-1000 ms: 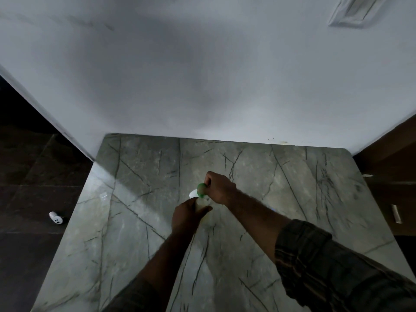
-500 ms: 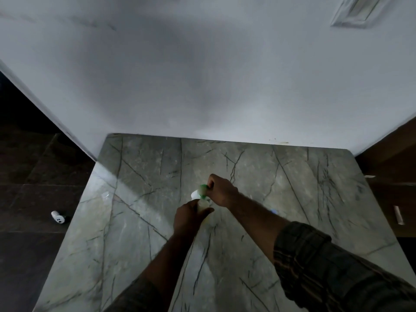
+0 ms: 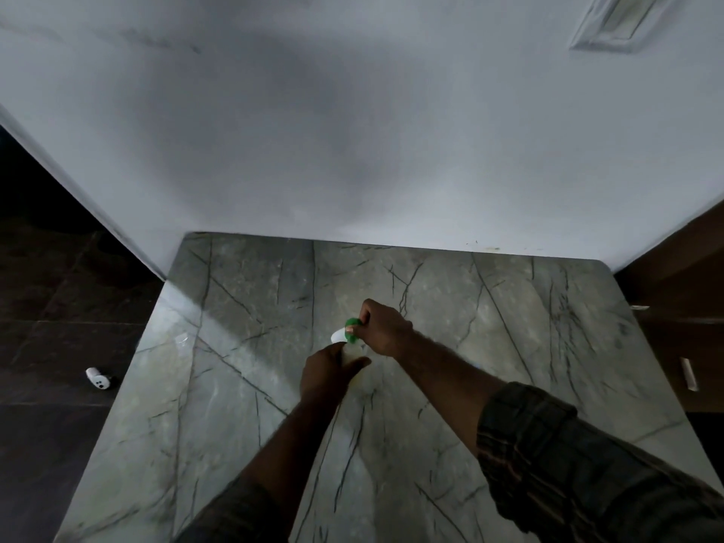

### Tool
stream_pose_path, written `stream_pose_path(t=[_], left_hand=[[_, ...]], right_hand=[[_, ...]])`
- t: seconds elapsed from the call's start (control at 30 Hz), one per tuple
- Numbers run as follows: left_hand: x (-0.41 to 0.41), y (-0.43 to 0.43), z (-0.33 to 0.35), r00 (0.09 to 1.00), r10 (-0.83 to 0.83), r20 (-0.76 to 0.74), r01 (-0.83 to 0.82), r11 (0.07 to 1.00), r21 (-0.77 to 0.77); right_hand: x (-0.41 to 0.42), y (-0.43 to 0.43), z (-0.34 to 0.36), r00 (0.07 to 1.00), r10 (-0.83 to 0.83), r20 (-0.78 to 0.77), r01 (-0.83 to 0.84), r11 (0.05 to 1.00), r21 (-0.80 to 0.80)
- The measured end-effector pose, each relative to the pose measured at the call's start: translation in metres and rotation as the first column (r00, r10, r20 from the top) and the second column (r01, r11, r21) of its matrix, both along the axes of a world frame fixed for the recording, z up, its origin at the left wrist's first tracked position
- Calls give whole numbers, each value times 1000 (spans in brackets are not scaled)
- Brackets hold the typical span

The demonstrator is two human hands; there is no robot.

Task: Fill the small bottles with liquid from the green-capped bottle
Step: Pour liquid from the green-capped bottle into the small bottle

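- far left, on floor: one small white gadget (image 3: pixel 98 378), no clue what
- left side of marble table (image 3: pixel 235 425): faint glint, maybe a small bottle, can't tell, so zero small bottles confirmed
- mid-table: left hand (image 3: pixel 327 372) wrapped round body of green-capped bottle (image 3: pixel 352 351), just one of those
- right hand (image 3: pixel 382 329): thumb and fingers curled, pinching green cap (image 3: pixel 351 334)
- step, imo: twisting cap, nothing poured yet
- next: cap off, find small bottles, slow tilt since tiny necks spill easy
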State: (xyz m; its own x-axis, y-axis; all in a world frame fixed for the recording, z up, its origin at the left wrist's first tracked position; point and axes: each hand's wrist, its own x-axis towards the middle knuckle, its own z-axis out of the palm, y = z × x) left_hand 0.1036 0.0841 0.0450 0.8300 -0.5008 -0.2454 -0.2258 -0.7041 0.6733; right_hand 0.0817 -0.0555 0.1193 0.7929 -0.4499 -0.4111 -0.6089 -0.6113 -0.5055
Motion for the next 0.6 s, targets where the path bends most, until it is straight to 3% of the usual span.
stream_pose_path(t=[0.6], left_hand=[[3,0,-1,1000,-17,4,17,1000,0]], right_hand=[[2,-3,2,999,15,-37,-15,1000,4]])
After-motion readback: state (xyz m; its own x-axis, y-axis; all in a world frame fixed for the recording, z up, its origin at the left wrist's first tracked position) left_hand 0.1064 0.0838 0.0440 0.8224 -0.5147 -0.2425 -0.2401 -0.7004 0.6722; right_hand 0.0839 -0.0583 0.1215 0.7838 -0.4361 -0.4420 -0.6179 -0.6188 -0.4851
